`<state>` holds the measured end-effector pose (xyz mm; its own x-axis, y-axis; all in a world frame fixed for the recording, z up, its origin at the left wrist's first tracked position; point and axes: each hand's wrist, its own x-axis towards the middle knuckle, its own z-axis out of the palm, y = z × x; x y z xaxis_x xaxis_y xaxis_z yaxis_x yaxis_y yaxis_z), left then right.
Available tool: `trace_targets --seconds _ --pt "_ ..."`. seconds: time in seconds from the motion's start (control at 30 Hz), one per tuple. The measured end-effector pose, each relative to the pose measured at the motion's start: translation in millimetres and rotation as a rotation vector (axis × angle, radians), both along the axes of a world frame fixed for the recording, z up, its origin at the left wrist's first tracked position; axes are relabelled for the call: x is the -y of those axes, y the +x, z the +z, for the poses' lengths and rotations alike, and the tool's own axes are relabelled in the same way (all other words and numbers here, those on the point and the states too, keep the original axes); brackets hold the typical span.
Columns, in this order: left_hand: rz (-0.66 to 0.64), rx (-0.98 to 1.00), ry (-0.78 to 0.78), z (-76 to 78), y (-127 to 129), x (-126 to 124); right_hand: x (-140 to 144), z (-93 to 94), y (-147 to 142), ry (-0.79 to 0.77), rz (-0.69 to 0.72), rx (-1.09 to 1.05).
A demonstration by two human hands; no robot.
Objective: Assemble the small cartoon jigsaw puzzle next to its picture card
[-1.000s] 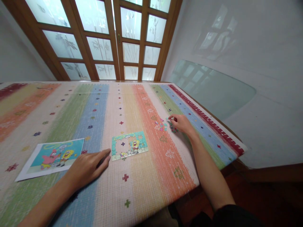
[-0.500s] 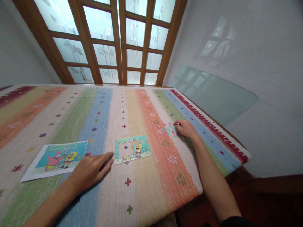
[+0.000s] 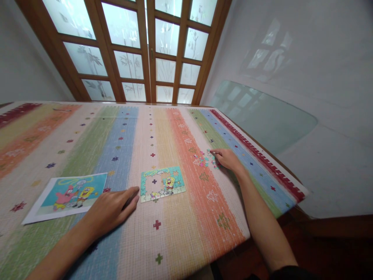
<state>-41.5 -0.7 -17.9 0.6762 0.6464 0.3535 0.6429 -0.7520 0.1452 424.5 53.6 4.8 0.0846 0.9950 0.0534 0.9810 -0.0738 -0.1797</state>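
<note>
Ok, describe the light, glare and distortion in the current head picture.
Head view: daylight glows through the door panes; pale window-like reflections show on the right-hand wall; the door frame leans, suggesting wide-angle distortion. Also in the head view, the loose puzzle pieces look too small and soft to make out individually.

The cloth-covered surface before me runs in soft stripes of green, blue, cream, yellow and orange. A part-built jigsaw lies flat on it, cloth showing through the gap; from there, a printed cartoon sheet sits at nine o'clock, loose pieces scatter at two.
</note>
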Motion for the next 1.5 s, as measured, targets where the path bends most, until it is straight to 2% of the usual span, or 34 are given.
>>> trace_targets --seconds 0.2,0.4,0.63,0.83,1.13,1.3,1.5 --pt "0.004 -0.003 0.0 -0.1 0 0 1 0.4 0 0.025 -0.084 0.05" --pt "0.016 -0.031 0.03 -0.7 -1 2 -1 -0.6 -6 0.036 0.027 0.03" --pt "-0.002 -0.025 0.056 -1.0 0 1 -2 -3.8 -5 0.073 -0.067 0.057" --pt "-0.001 -0.029 0.042 -2.4 -1 1 -10 -8.1 -18 0.136 -0.097 0.048" --pt "0.013 -0.03 0.006 -4.0 -3 1 -20 -13.4 -11 0.223 -0.114 0.002" --pt "0.004 -0.022 0.026 -1.2 0 1 -23 -17.6 -11 0.226 -0.123 -0.01" --pt "0.015 -0.017 -0.021 -2.8 -1 1 -22 -18.0 -13 0.218 -0.129 -0.016"
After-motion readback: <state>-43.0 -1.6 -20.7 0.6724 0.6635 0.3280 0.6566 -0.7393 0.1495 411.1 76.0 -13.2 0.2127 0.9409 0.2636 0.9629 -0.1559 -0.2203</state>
